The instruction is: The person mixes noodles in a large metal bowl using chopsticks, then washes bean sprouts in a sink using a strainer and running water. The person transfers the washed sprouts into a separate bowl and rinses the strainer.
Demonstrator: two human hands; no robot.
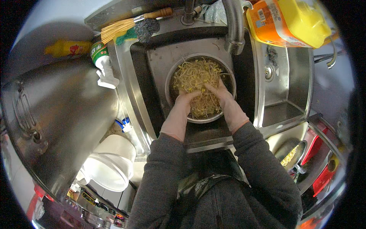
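Observation:
A round metal bowl (168,83) stands in the stainless steel sink basin (164,51) before me. Bean sprouts (197,71) with small yellow heads fill much of it. My left hand (184,104), in a pale thin glove, grips the near left side of a clump of sprouts. Opposite it, my right hand (221,91), gloved likewise, holds the clump's right side, its fingers partly buried. More sprouts lie in the bowl between my wrists. The fingertips of both hands are hidden under the clump.
The faucet spout (236,34) hangs over the basin's far right. On the back ledge lie a bamboo brush (123,27), a green scouring sponge (125,35) and steel wool (147,30). A yellow jug (291,23) rests by the second sink (283,88). At left are a spray bottle (104,63) and a white bucket (114,148).

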